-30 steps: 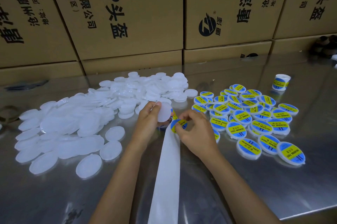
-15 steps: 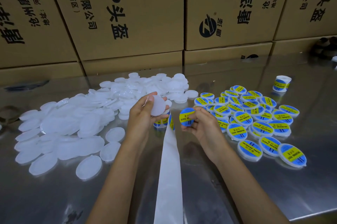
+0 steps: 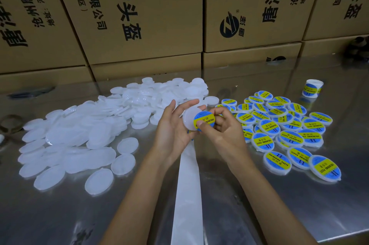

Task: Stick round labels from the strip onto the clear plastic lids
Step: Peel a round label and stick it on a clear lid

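Observation:
My left hand holds a clear round lid upright above the table, fingers curled behind it. My right hand pinches a round blue and yellow label and sets it against the lid's face, thumb on the label's lower edge. The white backing strip runs from below my hands toward the table's near edge. A heap of unlabelled clear lids lies to the left. Several labelled lids are spread out on the right.
The metal table is backed by a wall of stacked cardboard boxes. A small roll of labels stands at the back right. A dark ring-shaped object lies at the far left edge.
My right hand peeled the label off the strip and carried it up to the lid. My left hand raised the lid and turned it toward the label. Both hands came together.

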A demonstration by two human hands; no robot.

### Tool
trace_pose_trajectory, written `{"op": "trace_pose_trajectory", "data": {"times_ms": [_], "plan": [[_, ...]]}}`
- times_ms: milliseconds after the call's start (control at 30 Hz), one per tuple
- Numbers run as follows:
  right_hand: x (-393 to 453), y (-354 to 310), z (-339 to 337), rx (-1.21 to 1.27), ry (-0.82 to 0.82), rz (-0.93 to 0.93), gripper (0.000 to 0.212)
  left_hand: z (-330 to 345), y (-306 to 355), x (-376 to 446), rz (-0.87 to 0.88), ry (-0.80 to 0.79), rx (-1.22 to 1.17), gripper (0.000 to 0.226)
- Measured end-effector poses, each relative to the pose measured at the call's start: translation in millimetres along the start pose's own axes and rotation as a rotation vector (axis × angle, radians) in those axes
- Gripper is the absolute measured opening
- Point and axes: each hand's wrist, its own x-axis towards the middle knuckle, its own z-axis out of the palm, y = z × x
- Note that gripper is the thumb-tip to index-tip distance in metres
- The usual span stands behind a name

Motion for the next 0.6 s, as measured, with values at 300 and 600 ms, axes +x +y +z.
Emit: {"op": "trace_pose_trajectory", "data": {"times_ms": [300,600], "plan": [[-1,5,1,-0.083,0.025,-0.061,0.026,7,-8,1,0.015,-0.071,0.032,0.042],[1,11,0,-0.158,0.034,-0.088,0.026,10,-10,0,-0.001,-0.057,0.053,0.039]]}}
